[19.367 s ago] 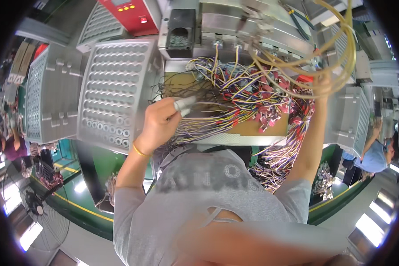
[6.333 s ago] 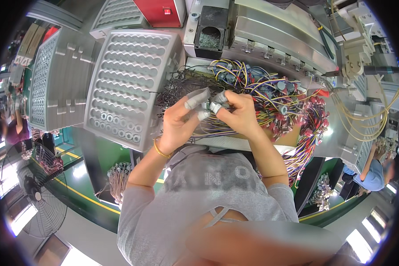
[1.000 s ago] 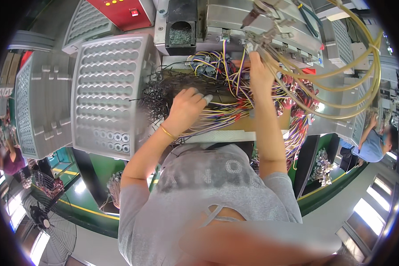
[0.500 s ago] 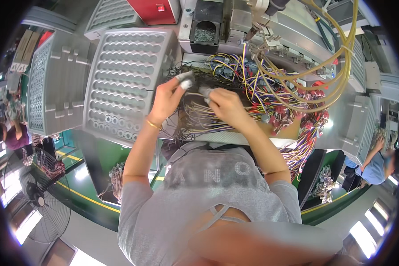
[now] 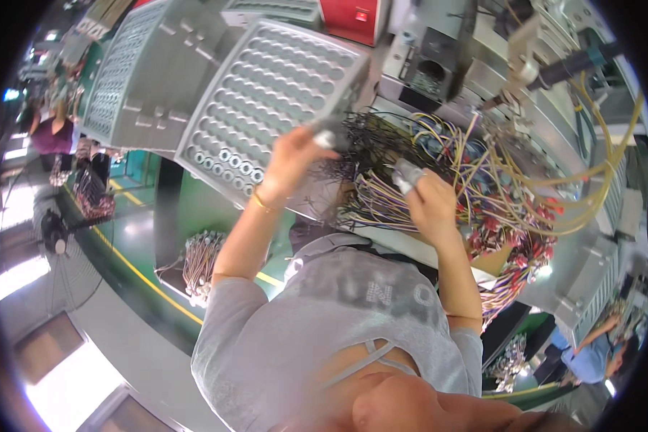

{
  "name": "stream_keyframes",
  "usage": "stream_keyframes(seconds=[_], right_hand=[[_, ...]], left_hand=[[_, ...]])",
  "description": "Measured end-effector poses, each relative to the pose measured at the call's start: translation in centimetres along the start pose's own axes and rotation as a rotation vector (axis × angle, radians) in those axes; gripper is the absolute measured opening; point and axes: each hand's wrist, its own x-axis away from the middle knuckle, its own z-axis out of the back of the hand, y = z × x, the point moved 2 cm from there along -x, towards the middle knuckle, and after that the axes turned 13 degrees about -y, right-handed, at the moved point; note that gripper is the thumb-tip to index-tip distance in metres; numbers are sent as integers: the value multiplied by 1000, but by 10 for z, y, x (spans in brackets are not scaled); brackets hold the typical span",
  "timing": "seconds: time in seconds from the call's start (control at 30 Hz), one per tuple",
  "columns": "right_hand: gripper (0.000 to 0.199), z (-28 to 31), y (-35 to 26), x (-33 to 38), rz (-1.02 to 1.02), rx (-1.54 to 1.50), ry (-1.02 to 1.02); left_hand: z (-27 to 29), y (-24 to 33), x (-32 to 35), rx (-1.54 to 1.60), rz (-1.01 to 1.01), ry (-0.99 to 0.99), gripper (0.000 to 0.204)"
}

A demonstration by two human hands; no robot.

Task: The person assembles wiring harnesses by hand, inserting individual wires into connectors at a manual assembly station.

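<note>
Our left hand (image 5: 295,155) pinches a small grey piece (image 5: 326,135) up by the grey holed tray (image 5: 266,108). Our right hand (image 5: 428,201) pinches another (image 5: 407,174) over the wire bundle (image 5: 439,165). Many loose wires look left to sort, we think.

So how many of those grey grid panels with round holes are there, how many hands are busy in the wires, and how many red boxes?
Grey perforated panels: 2
Hands at the wire bundle: 2, left hand and right hand
Red boxes: 1
Total: 5
</note>
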Motion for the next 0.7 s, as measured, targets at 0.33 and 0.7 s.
stream_keyframes(seconds=[0.33,0.7], right_hand=[[15,-2,24,6,-416,-643,-33],[8,8,-1,-8,-393,-560,32]], left_hand=[[164,-23,88,-1917,180,735,31],[-46,-2,4,80,-78,-180,36]])
